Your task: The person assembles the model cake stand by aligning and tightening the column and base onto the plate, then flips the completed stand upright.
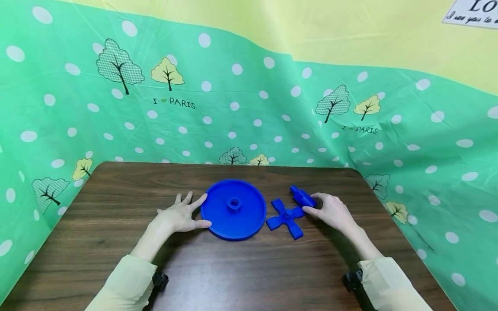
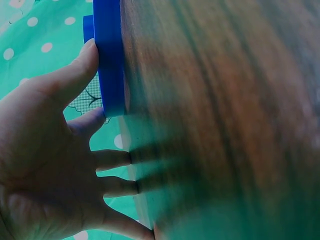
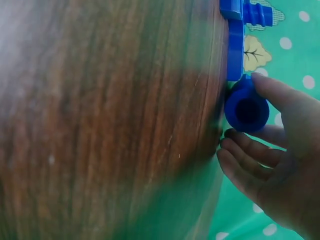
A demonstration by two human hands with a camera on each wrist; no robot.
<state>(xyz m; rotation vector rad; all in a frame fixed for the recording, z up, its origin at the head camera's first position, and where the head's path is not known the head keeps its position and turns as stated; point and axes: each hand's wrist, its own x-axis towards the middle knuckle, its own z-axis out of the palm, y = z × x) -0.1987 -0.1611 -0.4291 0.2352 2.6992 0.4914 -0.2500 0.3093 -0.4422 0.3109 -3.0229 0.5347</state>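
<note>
A blue round dish [image 1: 233, 226] with a raised rim lies flat on a brown wood-grain tabletop [image 1: 249, 270], near the middle of its far half. A short hollow post [image 1: 234, 205] stands at the dish's center. The left hand [image 1: 178, 217] is at the dish's left side, fingers spread wide, with the thumb and index fingertip touching the rim at two places; the other fingers fan out away from it.

Just right of the dish, a blue four-armed cross [image 1: 287, 217] lies flat, with a ridged stub [image 3: 258, 14] rising from its center. Beyond its right side is a blue cylinder [image 1: 304, 197], lying on its side at a slant, its narrower end pointing away and to the left. The right hand [image 1: 330, 211] holds this cylinder near its wider end, between thumb and fingers. The right wrist view shows that end as a round opening. The cylinder is close beside one arm of the cross; whether they touch is unclear.

Both forearms reach in from the near edge in pale sleeves [image 1: 124, 280], a dark device [image 1: 159, 280] at each wrist. Behind the tabletop hangs a green cloth [image 1: 249, 112] with white dots, printed trees and the words "I PARIS", yellow along the top.
</note>
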